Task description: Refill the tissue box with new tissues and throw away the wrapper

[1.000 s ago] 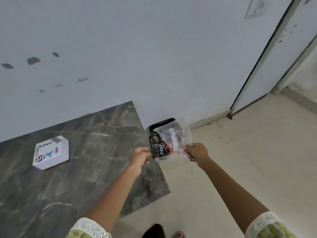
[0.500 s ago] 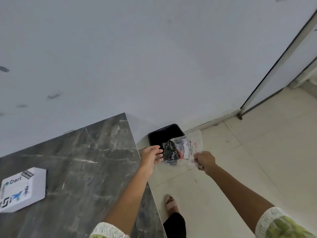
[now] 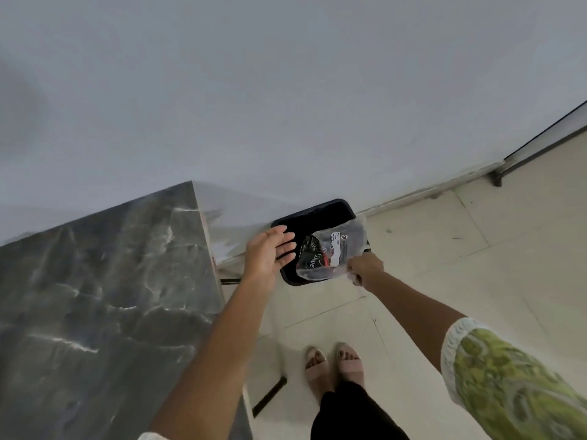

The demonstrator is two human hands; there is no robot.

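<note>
Wrapper held over the bin

The clear wrapper, printed "Dove" in white script on black, is pinched at one corner by the right hand above the black bin; the left hand is spread wide, holding nothing.

The clear crumpled wrapper with dark print hangs tilted over the black bin.

Bin mostly covered by the wrapper and left hand, wrapper's small label print unreadable, bench cut off at left and bottom edges, right hand's fingers partly hidden behind wrapper.
</note>
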